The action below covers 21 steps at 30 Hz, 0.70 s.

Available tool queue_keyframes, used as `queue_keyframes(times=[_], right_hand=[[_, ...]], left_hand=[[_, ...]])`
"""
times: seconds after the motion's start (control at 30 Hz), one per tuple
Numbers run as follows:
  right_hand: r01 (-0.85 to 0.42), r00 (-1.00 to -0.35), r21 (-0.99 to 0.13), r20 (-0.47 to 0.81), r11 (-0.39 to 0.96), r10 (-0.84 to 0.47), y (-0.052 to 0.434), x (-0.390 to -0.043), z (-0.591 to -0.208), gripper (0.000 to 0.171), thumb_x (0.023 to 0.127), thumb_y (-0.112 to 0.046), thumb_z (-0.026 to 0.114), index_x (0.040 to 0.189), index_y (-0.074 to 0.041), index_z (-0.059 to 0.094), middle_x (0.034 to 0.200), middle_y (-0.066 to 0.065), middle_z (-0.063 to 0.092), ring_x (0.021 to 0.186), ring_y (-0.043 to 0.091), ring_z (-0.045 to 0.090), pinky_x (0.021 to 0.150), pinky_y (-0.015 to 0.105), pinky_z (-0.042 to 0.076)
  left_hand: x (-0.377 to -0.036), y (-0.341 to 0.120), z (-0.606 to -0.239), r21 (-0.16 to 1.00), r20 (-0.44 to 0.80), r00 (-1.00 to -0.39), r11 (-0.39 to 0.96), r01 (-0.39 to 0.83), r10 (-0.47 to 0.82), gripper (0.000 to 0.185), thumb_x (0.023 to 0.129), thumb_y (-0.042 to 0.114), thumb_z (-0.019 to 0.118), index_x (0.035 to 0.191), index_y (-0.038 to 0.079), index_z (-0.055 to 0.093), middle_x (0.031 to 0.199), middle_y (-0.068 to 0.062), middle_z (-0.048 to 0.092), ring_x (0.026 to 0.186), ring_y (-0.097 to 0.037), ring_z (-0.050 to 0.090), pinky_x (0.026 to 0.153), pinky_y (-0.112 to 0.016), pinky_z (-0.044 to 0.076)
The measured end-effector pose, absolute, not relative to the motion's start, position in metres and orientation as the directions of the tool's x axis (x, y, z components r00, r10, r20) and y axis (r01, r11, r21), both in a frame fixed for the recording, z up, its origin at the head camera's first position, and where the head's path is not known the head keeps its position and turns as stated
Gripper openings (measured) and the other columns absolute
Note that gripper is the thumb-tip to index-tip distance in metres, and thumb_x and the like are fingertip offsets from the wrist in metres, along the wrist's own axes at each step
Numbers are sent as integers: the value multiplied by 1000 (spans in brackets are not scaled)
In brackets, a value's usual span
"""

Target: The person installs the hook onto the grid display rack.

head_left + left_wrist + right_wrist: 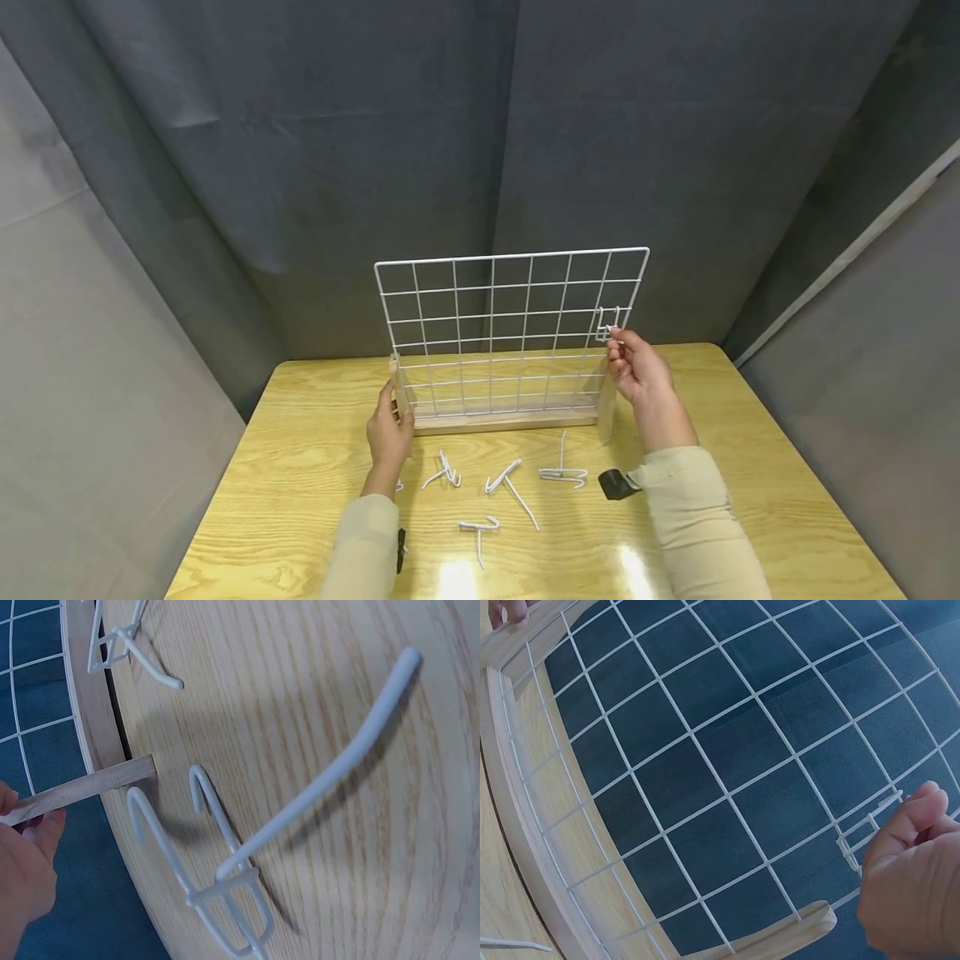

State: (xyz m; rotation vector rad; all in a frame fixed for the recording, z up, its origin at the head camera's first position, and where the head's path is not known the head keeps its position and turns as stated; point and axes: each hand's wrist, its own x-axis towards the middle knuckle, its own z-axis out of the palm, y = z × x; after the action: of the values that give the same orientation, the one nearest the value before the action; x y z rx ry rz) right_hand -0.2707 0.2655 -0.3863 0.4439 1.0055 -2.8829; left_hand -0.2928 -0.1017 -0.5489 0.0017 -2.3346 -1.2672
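Right hand pinches a white double-pronged wire hook at the right side of the white rectangular wire grid; left hand grips the pale wooden stand. Half-seated prongs could slip off, imo.

Wire grid panel: white, in a lattice of crossed lines. Hook at the panel: white. Loose hooks: white, plain. Wooden stand: pale beige. Table: honey-yellow in the head view, paler tan in the left wrist view, with darker streaked wood grain. Back curtain: dark grey; blue-tinged in the wrist views. Side curtain, left: lighter grey. Sleeves: cream, unpatterned. Wrist device, right: black.
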Motion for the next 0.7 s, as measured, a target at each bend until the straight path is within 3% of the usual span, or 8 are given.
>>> queue_keyframes(times=[0.33, 0.53, 0.7], right_hand=[[158, -954, -647, -294, -746, 53, 265, -247, -410, 34, 99, -21, 43, 79, -4, 64, 64, 5, 61, 50, 12, 56, 42, 17, 46], [146, -971, -819, -225, -554, 76, 260, -224, -433, 27, 100, -17, 41, 90, -8, 64, 73, 5, 62, 59, 11, 58, 49, 17, 49], [161, -976, -876, -210, -454, 59, 259, -212, -448, 21, 100, -17, 40, 100, -9, 60, 82, 5, 63, 67, 12, 61, 57, 18, 52]], left_hand=[[-292, -103, -548, 795, 405, -886, 565, 220, -225, 64, 79, -9, 63, 136, 10, 42, 105, -27, 62, 85, -38, 65, 69, -41, 57], [-291, -103, -547, 804, 386, -895, 558, 208, -223, 64, 80, -8, 63, 137, 10, 41, 107, -27, 61, 87, -38, 64, 70, -40, 57], [-291, -101, -545, 810, 375, -897, 554, 194, -234, 64, 79, -8, 63, 136, 11, 42, 106, -26, 62, 87, -38, 64, 70, -40, 57]])
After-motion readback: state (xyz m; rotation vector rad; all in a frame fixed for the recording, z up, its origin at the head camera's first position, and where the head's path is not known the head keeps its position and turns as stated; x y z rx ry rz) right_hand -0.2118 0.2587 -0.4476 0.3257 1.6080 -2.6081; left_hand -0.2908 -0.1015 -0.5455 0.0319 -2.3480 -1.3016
